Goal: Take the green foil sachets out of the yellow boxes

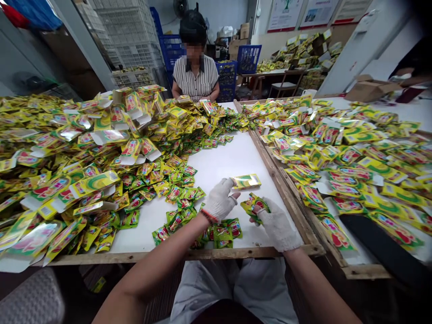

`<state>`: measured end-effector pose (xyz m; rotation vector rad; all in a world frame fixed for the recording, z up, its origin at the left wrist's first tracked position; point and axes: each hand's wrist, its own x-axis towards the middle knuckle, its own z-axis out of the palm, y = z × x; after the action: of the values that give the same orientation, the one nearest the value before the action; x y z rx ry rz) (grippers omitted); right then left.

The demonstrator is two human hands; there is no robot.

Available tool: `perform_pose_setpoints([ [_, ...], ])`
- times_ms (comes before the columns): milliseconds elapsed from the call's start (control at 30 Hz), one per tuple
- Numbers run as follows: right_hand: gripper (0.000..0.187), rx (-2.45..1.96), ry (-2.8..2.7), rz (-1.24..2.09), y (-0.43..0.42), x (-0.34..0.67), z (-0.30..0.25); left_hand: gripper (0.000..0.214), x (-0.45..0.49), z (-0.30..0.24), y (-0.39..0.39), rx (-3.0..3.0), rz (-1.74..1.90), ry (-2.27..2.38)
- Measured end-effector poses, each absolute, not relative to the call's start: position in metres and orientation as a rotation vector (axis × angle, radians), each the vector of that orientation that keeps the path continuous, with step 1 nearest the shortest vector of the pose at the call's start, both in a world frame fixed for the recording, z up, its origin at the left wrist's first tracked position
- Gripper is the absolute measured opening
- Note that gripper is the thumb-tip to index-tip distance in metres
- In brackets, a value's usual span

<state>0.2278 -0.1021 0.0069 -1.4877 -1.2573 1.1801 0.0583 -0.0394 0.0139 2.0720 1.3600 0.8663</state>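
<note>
My left hand (pixel 220 200), in a white fingerless-tipped knit glove, hovers over the white tabletop (pixel 216 164) with thumb and fingers apart. Its fingertips reach the left end of a flat yellow-green box (pixel 247 181); whether they touch it I cannot tell. My right hand (pixel 278 225), gloved the same way, is closed on a few small yellow-green sachets (pixel 253 207), thumb on top. Loose green sachets (pixel 222 234) with red fruit pictures lie below and beside my left hand, partly hidden by the forearm.
Open yellow boxes (pixel 101 135) and sachets form a big heap on the left. A wooden strip (pixel 280 180) divides the table; many filled-looking boxes (pixel 337 148) lie beyond it, near a dark elongated object (pixel 381 247). Across the table sits a person (pixel 195 74) in a striped shirt.
</note>
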Motion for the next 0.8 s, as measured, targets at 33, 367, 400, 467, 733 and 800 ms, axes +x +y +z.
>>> perform_pose_setpoints([
  [33, 0.026, -1.503, -1.242, 1.176, -0.102, 0.236, 0.006, 0.036, 0.067, 0.013, -0.024, 2.197, 0.805, 1.390],
  [367, 0.043, -1.264, -0.953, 1.310, -0.106, 0.254, -0.007, 0.066, 0.096, 0.007, -0.004, 1.501, 0.924, 0.859],
  [400, 0.044, -1.140, -0.880, 1.420, -0.105, 0.247, -0.007, 0.067, 0.093, 0.008, -0.015, 1.399, 0.966, 0.730],
  [467, 0.044, -0.942, -0.762, 1.562, -0.104, 0.231, -0.007, 0.069, 0.085, 0.008, -0.036, 1.299, 0.994, 0.578],
  [733, 0.035, -1.046, -0.888, 1.553, -0.098, 0.223, 0.002, 0.107, 0.016, 0.043, -0.068, 1.931, 1.148, 1.285],
  [800, 0.035, -1.077, -1.060, 1.528, -0.098, 0.226, 0.005, 0.113, 0.004, 0.055, -0.069, 2.389, 0.935, 1.391],
])
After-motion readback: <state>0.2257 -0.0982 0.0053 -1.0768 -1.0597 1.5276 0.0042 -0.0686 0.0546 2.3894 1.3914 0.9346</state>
